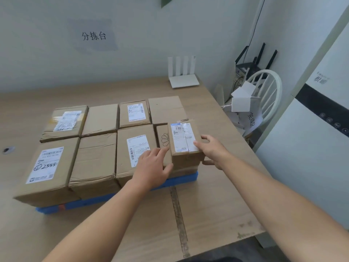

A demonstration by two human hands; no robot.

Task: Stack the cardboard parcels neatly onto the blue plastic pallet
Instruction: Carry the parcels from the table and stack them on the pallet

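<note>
Eight cardboard parcels sit in two rows of four on the blue pallet, which lies on a wooden table; only the pallet's front edge and right corner show beneath them. A ninth, the small labelled parcel, rests on top of the front-right parcel, the one printed with a flower outline, and covers that box's right part. Both hands hold this small parcel. The left hand lies against its left side with the thumb bent round onto the front face. The right hand grips the right side, fingertips over the top edge on the shipping label and thumb low on the front corner. Both forearms reach in from the near edge of the table.

At the table's far end stands a white router. Beyond the right edge, a white chair carries loose white paper, with a black router behind it. A grey sign with dark characters hangs on the wall.
</note>
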